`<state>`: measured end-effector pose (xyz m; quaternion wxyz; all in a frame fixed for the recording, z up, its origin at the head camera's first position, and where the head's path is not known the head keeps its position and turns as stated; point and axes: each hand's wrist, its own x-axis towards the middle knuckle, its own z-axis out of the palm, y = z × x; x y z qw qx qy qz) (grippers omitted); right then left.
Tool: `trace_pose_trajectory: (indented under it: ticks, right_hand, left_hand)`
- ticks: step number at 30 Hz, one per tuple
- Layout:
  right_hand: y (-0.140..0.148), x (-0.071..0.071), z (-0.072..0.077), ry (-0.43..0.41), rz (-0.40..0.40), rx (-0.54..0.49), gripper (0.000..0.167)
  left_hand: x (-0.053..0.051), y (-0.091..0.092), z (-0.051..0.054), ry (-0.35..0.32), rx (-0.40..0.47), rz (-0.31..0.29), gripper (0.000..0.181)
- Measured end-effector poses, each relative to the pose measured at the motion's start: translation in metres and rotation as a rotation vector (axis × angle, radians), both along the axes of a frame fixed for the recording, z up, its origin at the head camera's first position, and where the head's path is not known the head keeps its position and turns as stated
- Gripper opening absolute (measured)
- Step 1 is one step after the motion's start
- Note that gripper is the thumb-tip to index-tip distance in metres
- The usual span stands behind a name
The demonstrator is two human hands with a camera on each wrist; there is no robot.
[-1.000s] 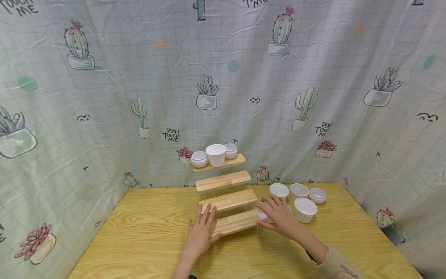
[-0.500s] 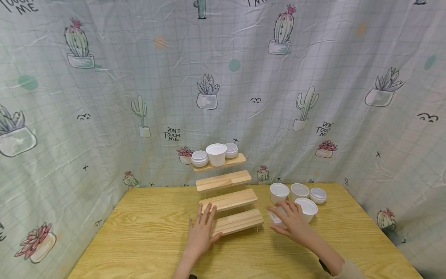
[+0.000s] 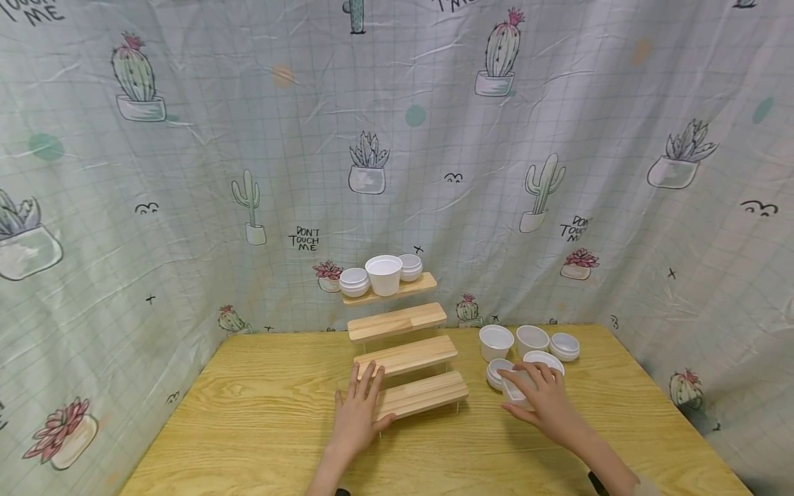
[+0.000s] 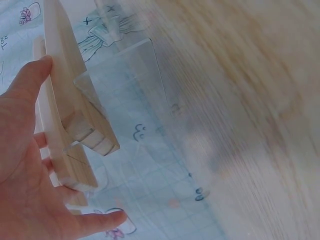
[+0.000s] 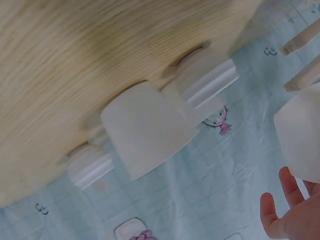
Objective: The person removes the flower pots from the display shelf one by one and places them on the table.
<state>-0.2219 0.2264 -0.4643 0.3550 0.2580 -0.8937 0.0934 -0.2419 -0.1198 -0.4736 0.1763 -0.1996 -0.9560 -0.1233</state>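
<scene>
My left hand (image 3: 356, 413) rests with spread fingers on the left ends of the two lower boards of a wooden stepped stand (image 3: 422, 394). In the left wrist view, the thumb of this hand (image 4: 35, 165) touches a board's edge (image 4: 67, 65). To the right of the stand, my right hand (image 3: 551, 406) holds a white angular pot (image 3: 513, 390) between thumb and fingers, beside a ridged round pot (image 3: 496, 375). That held pot (image 5: 300, 132) shows at the right edge of the right wrist view, above the fingertips of the hand (image 5: 295, 215).
Two ridged pots and a taller white pot (image 3: 384, 275) stand on the top board (image 3: 422, 284). More white pots (image 3: 496, 342) stand at the table's (image 3: 260, 393) back right, some behind my right hand. A cactus-patterned cloth (image 3: 298, 138) hangs behind.
My right hand has moved right, away from the stand, carrying the angular pot. The ridged round pot it was covering now shows to its left. My left hand has stayed in place.
</scene>
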Motion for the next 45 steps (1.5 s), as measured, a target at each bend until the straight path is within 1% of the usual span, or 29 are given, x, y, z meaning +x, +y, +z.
trace_pose_trajectory:
  ticks: [14, 19, 23, 24, 31, 32, 36, 38, 39, 43, 45]
  right_hand:
    - [0.029, 0.009, -0.004, 0.001, -0.082, -0.098, 0.057]
    - [0.039, 0.01, -0.005, -0.013, -0.109, -0.136, 0.06]
    - [0.05, 0.009, -0.006, -0.022, -0.133, -0.157, 0.06]
    - [0.053, 0.009, -0.007, -0.017, -0.136, -0.16, 0.058]
    - [0.071, 0.006, -0.01, 0.023, -0.177, -0.186, 0.06]
    - [0.073, 0.005, -0.011, 0.027, -0.185, -0.188, 0.062]
    - [0.08, 0.0, -0.014, 0.047, -0.192, -0.195, 0.079]
    - [0.084, -0.002, -0.015, 0.054, -0.19, -0.199, 0.081]
    - [0.085, -0.003, -0.016, 0.052, -0.188, -0.202, 0.08]
    - [0.093, -0.006, -0.019, 0.026, -0.212, -0.203, 0.061]
    - [0.096, -0.007, -0.021, -0.005, -0.235, -0.198, 0.06]
  left_hand:
    - [0.0, 0.001, 0.0, -0.011, 0.0, 0.006, 0.081]
    - [0.0, 0.001, 0.0, 0.0, -0.008, 0.007, 0.081]
    - [0.0, 0.001, -0.001, 0.003, -0.005, 0.006, 0.081]
    - [0.0, 0.001, -0.001, 0.003, -0.004, 0.006, 0.081]
    - [0.0, 0.001, -0.001, 0.012, -0.005, 0.004, 0.081]
    - [0.0, 0.0, -0.001, 0.012, -0.003, 0.004, 0.081]
    - [-0.001, 0.0, -0.003, 0.001, 0.001, 0.014, 0.082]
    - [-0.001, 0.0, -0.003, -0.004, 0.004, 0.019, 0.082]
    - [-0.001, 0.0, -0.003, -0.006, 0.005, 0.021, 0.082]
    - [-0.002, 0.001, -0.003, -0.012, 0.007, 0.02, 0.082]
    - [-0.002, 0.001, -0.003, -0.017, 0.005, 0.02, 0.082]
